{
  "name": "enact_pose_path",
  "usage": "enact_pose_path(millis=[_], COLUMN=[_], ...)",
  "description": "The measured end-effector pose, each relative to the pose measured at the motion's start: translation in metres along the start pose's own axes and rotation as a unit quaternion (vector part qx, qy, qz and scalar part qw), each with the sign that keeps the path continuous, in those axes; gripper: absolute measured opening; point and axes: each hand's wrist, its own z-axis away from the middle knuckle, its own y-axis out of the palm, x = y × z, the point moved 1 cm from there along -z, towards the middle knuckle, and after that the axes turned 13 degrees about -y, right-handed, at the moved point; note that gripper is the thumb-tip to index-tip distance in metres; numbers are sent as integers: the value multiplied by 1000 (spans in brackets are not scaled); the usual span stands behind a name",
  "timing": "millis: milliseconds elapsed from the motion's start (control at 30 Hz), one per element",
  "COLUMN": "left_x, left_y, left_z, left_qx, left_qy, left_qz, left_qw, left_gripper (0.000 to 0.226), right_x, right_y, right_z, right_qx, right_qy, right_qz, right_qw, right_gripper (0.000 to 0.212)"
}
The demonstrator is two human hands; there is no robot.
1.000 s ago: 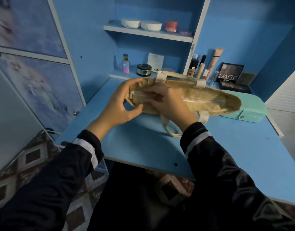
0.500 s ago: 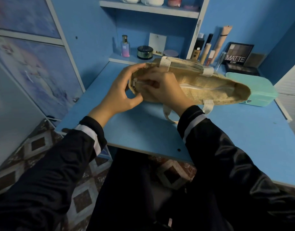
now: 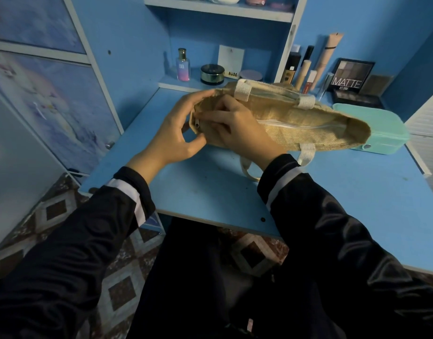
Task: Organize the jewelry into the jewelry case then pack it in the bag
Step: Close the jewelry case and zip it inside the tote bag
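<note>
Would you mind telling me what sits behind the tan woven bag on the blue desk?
A mint-green plastic case sits behind the tan woven bag's right end; the bag covers the case's left part. Whether anything else lies behind the bag is hidden.

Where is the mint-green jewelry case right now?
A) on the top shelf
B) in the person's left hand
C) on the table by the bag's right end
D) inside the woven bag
C: the mint-green case lies on the table, outside the woven bag, at its right end.
</note>
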Motion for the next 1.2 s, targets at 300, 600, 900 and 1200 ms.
enact_pose_path(millis=[300,600,900,1200], left_x=[6,8,8,11], left_y=[-1,-5,-3,0], left_z=[0,-2,-4,-4], left_qx=[22,63,75,74], left_qy=[17,-23,-26,-35], left_qz=[-8,41,57,60], left_qw=[1000,997,995,995], left_gripper=[66,70,68,70], right_x=[-9,-5,-10,-11], right_y=[-2,0,-3,0], right_z=[7,5,8,11], right_qx=[12,21,41,32], right_qy=[23,18,3,39], right_qz=[10,15,43,29], right_qw=[1000,1000,998,998], right_gripper=[30,37,33,26])
